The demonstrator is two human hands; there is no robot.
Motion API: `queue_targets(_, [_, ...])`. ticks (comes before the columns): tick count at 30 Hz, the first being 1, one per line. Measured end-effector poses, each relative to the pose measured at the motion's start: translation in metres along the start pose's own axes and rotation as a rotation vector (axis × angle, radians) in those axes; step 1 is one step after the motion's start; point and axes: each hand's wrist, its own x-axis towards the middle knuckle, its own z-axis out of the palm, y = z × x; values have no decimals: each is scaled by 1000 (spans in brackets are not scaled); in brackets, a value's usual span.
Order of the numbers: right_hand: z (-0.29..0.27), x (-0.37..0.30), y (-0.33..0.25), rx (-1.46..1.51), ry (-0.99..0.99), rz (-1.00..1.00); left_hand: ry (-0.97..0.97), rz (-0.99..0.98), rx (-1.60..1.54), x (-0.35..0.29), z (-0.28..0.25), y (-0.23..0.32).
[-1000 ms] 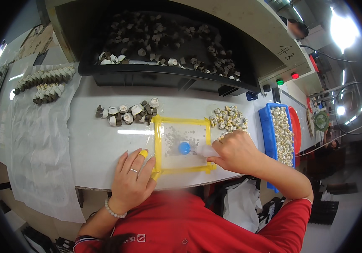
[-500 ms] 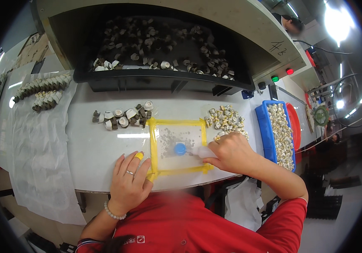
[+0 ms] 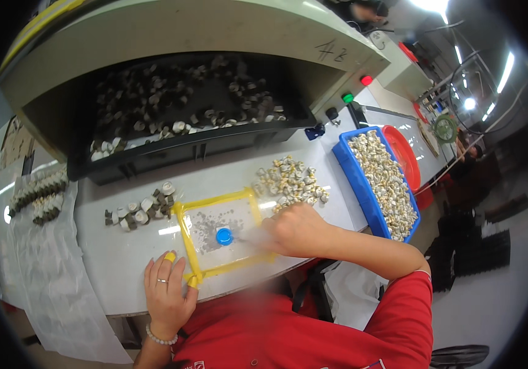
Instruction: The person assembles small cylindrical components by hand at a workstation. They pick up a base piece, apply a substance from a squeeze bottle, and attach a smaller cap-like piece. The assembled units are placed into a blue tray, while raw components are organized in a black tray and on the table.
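Blue and round, a small cup (image 3: pixel 223 236) sits between the hands, inside a yellow tape frame (image 3: pixel 215 199) on the white tabletop (image 3: pixel 111 264). Grey spots (image 3: pixel 210 225) lie scattered around it. The right hand (image 3: pixel 299 231) is curled around a blurred translucent bottle (image 3: pixel 255 237), which points leftward at the cup; whether the two touch, I cannot tell. The left hand (image 3: pixel 169 296) rests palm down with its fingers apart, beside the near left corner of the frame, with yellow covers (image 3: pixel 170 256) on two digits.

Just beyond the right hand is a heap of small cream and yellowish pieces (image 3: pixel 295 181); to its right, a blue bin (image 3: pixel 356 181) is full of similar ones, and a red tray (image 3: pixel 406 161) lies past that. Farther out from the left hand sits a cluster of white and dark brown pieces (image 3: pixel 141 212), with a deep black tray (image 3: pixel 196 150) behind. Left of that hand, a pale sheet (image 3: pixel 55 277) carries rows of pieces (image 3: pixel 43 195).
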Motion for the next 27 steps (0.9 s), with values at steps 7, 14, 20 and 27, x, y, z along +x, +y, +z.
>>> queue_targets(7, [24,-27,6,478,181,84,-24,6,0,-1,2,1])
queue_targets(14, [38,-38,54,686,572,342,-22,19,-2,1,-2,3])
queue_targets(20, [36,-10,158,919,826,542,7,0,-27,-1,1,1])
queue_targets(27, [59,13,201,682,792,691,155,-203,-171,4,-14,-9])
